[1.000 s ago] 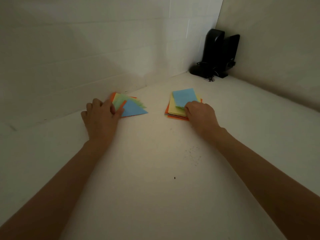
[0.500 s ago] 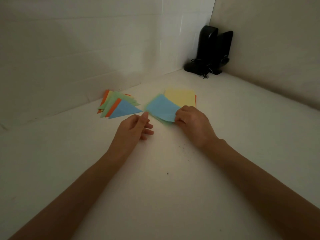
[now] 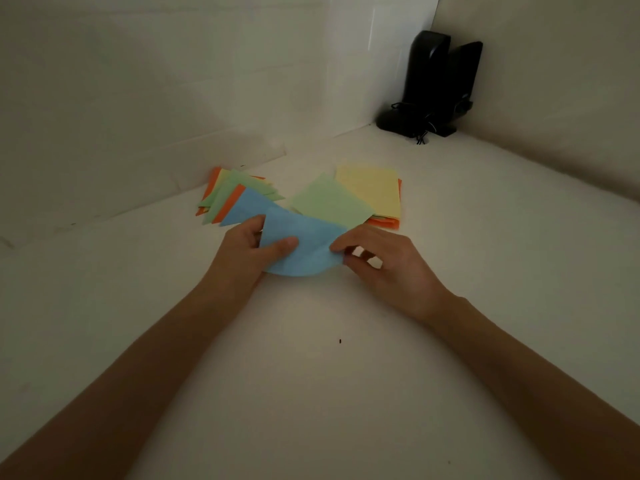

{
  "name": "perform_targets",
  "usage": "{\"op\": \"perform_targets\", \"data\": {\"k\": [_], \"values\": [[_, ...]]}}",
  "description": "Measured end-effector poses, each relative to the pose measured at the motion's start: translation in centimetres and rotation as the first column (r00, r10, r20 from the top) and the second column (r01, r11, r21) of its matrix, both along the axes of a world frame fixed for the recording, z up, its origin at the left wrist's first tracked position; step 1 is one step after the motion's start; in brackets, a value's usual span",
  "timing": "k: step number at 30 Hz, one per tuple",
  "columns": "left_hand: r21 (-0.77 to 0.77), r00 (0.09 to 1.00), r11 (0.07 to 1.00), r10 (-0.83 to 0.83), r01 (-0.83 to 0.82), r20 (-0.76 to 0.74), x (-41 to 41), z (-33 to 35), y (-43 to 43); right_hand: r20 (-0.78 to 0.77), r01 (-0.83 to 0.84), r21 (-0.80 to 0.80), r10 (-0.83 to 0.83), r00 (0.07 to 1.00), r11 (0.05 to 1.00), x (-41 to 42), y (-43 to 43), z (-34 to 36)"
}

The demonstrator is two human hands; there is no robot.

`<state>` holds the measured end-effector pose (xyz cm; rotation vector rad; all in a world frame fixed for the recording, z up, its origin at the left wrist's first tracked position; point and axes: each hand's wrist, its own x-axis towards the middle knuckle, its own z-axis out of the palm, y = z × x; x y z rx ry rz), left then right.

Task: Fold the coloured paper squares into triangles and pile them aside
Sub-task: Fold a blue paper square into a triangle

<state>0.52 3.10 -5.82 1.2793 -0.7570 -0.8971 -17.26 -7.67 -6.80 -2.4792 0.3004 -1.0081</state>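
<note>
The left hand [image 3: 249, 252] and right hand [image 3: 384, 261] pinch a bent blue square [image 3: 304, 244]; several triangles [image 3: 239, 195] lie piled far left, and a stack [image 3: 370, 188] waits unfolded.

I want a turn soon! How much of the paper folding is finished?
Done: a pile of folded triangles lies aside. In hand: the left hand and right hand hold a blue square, curved, not yet creased. To do: the green square and the yellow-topped stack.

Two hands [image 3: 249, 254] [image 3: 384, 268], one blue sheet [image 3: 304, 244], one green square [image 3: 329, 202], one stack [image 3: 370, 192], one triangle pile [image 3: 235, 192], two speakers [image 3: 427, 74] [image 3: 464, 74].
</note>
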Motion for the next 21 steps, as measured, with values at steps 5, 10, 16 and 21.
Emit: {"op": "perform_targets", "data": {"k": [5, 10, 16, 21], "values": [[-0.014, 0.980, 1.000, -0.006, 0.009, 0.197, -0.3, -0.2, 0.0, -0.036, -0.006, 0.181, 0.013, 0.999, 0.984, -0.1, 0.0, 0.7], [0.006, 0.923, 0.996, -0.083, 0.087, 0.376, -1.3, 0.1, 0.2, 0.012, 0.045, 0.459, -0.057, 0.998, 0.887, 0.0, 1.3, 1.4], [-0.032, 0.926, 0.989, -0.123, 0.144, 0.356, -2.3, 0.7, 0.6, -0.009, 0.117, 0.535, -0.133, 0.991, 0.837, 0.3, 1.8, 1.4], [-0.087, 0.922, 0.966, -0.203, 0.244, 0.330, -3.3, 0.9, 0.8, 0.039, 0.069, 0.619, -0.118, 0.992, 0.783, 0.2, 1.7, 1.6]]}}
